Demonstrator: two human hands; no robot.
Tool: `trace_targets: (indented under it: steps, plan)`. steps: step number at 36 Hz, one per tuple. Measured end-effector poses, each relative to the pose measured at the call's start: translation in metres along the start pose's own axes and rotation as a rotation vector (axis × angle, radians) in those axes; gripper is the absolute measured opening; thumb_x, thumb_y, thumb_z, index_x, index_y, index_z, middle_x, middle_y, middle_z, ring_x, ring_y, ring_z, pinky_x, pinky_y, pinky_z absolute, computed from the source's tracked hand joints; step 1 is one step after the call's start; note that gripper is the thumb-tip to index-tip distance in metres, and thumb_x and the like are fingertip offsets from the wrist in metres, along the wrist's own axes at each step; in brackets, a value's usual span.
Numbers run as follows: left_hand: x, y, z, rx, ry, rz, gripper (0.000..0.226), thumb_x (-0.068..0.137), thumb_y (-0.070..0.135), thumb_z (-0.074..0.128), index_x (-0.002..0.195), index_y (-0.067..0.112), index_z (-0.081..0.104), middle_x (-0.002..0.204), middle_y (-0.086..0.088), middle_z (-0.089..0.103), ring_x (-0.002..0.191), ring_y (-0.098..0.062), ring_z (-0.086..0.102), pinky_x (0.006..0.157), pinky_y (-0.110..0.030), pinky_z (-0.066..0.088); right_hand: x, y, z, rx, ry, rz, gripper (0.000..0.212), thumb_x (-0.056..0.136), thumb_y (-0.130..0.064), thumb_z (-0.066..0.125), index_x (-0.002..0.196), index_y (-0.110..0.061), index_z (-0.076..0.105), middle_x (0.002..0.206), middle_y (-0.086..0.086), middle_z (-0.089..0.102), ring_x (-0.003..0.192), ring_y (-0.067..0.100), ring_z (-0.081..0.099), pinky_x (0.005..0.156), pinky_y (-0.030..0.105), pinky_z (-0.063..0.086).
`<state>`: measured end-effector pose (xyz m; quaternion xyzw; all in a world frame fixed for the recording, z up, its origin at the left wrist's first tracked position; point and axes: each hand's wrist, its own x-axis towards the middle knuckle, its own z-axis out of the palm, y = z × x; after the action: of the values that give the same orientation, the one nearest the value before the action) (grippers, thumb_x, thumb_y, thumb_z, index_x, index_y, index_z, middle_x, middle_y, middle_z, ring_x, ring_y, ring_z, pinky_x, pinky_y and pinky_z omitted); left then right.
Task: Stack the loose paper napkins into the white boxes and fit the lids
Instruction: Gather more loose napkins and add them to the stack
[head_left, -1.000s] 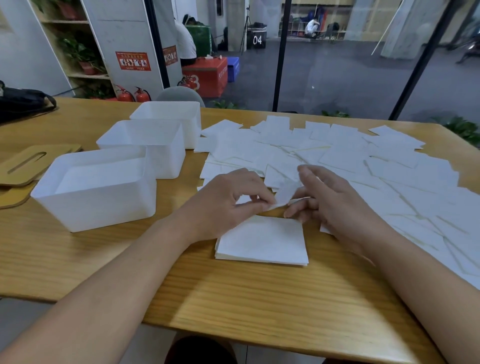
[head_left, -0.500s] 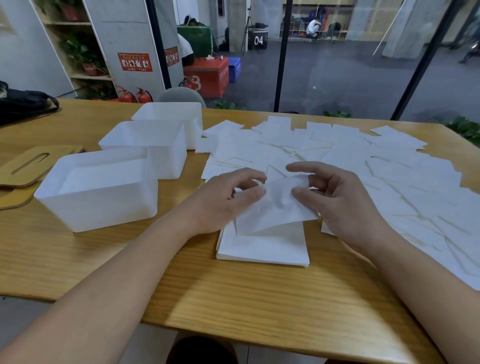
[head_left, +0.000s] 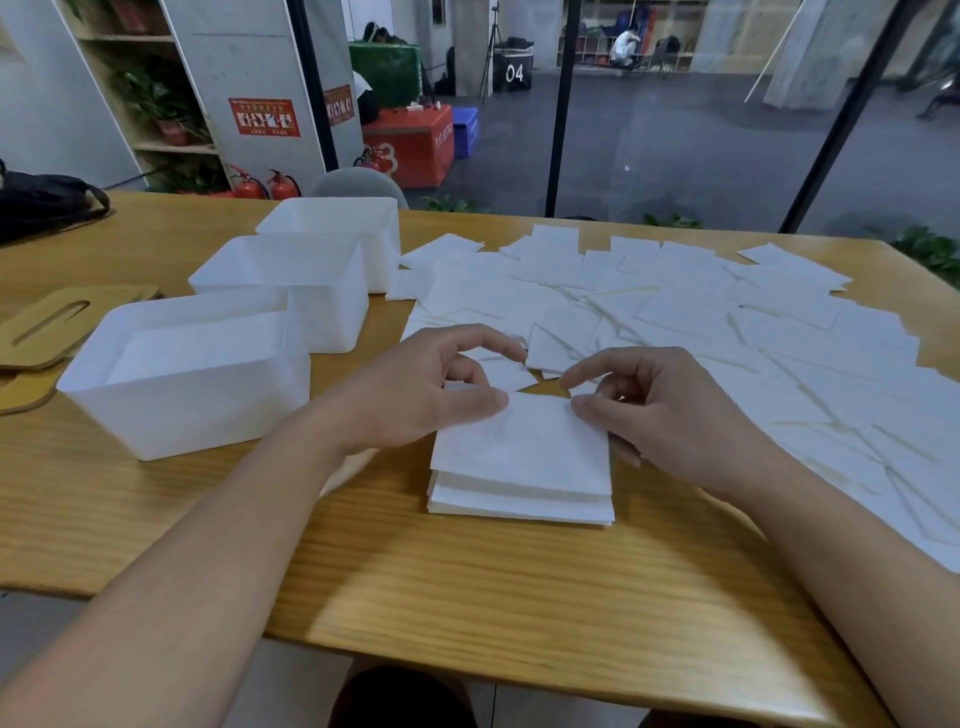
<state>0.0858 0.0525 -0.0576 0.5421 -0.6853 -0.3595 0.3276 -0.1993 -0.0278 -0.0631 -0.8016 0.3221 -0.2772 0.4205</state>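
Presently held: one top napkin (head_left: 524, 441), pinched at its far corners, the left hand (head_left: 415, 389) taking the far-left corner between thumb and forefinger, the right hand (head_left: 670, 410) the far-right corner likewise; each grip is closed on that sheet alone. Location: the sheet lies over a small squared stack (head_left: 519, 506) near the middle of the table's (head_left: 467, 597) near edge, its near side slightly lifted off the stack. Loose napkins (head_left: 727, 332): many, overlapping, spread from the table's centre to its right edge and far-right corner. White boxes, three, open-topped, toward the left: nearest box (head_left: 182, 410) appears to hold a layer of napkins; middle box (head_left: 311, 296) and far box (head_left: 358, 234), contents not visible. Wooden lids (head_left: 57, 327) at the left edge, off the boxes. Handling, by judgement: single sheets very light, limp, prone to curl or drift, easily creased or torn; best taken at two corners of one side, as here. The stack likely moves best clasped across opposite sides, pressed lightly so the layers do not slide or fan.
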Motion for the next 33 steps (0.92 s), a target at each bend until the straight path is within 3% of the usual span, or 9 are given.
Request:
trace_targets:
  steps: [4,9,14,18,23,28,33]
  plan:
    - [-0.001,-0.002,-0.002,0.047,-0.030,-0.044,0.044,0.097,0.046,0.081,0.137,0.051,0.064,0.076,0.006,0.073,0.070,-0.005,0.061,0.079,-0.033,0.044,-0.001,0.002,0.001,-0.077,-0.053,-0.018,0.022,0.096,-0.017,0.077,0.108,-0.035,0.080,0.064,-0.003,0.064,0.053,0.010,0.052,0.055,0.018,0.042]
    - [0.000,-0.007,-0.004,0.121,-0.016,-0.103,0.037,0.093,0.045,0.085,0.125,0.051,0.069,0.067,0.007,0.063,0.058,-0.008,0.050,0.061,-0.016,0.039,-0.001,0.004,0.003,-0.166,-0.085,-0.031,0.025,0.096,-0.019,0.078,0.108,-0.041,0.079,0.072,0.001,0.067,0.059,0.009,0.053,0.058,0.018,0.044]
    - [0.002,-0.011,-0.005,0.196,-0.019,-0.114,0.035,0.090,0.047,0.087,0.120,0.053,0.070,0.068,0.007,0.062,0.059,-0.005,0.052,0.063,-0.009,0.042,-0.002,0.008,0.003,-0.240,-0.084,-0.041,0.023,0.096,-0.023,0.078,0.106,-0.044,0.077,0.073,-0.005,0.067,0.059,0.004,0.054,0.060,0.016,0.045]
    - [0.003,-0.016,-0.008,0.249,0.038,-0.102,0.032,0.087,0.055,0.086,0.115,0.051,0.073,0.064,0.009,0.061,0.057,-0.004,0.051,0.061,-0.010,0.042,-0.003,0.008,0.004,-0.272,-0.062,-0.054,0.017,0.093,-0.033,0.084,0.104,-0.044,0.077,0.074,-0.006,0.067,0.061,0.005,0.057,0.060,0.017,0.045]
    - [0.009,-0.024,-0.004,0.394,0.364,-0.067,0.018,0.090,0.053,0.084,0.104,0.046,0.075,0.086,0.020,0.071,0.078,-0.003,0.066,0.068,-0.024,0.050,-0.001,0.007,0.004,-0.278,0.052,-0.101,0.015,0.087,-0.039,0.090,0.097,-0.041,0.079,0.078,-0.010,0.067,0.068,0.008,0.057,0.063,0.013,0.044]
    - [0.008,-0.024,0.002,0.487,0.328,-0.053,0.018,0.090,0.054,0.083,0.101,0.042,0.076,0.099,0.021,0.069,0.094,0.000,0.064,0.082,-0.029,0.057,-0.001,0.007,0.007,-0.305,0.012,-0.100,0.010,0.089,-0.041,0.088,0.095,-0.042,0.079,0.090,-0.013,0.070,0.079,0.012,0.061,0.066,0.020,0.049]
    - [0.009,-0.019,0.009,0.523,0.313,-0.033,0.006,0.099,0.043,0.079,0.102,0.038,0.078,0.103,0.017,0.069,0.096,-0.003,0.065,0.089,-0.040,0.059,-0.001,0.009,0.011,-0.327,-0.022,-0.088,0.008,0.092,-0.040,0.085,0.097,-0.043,0.079,0.093,-0.013,0.071,0.088,0.011,0.066,0.074,0.028,0.053]
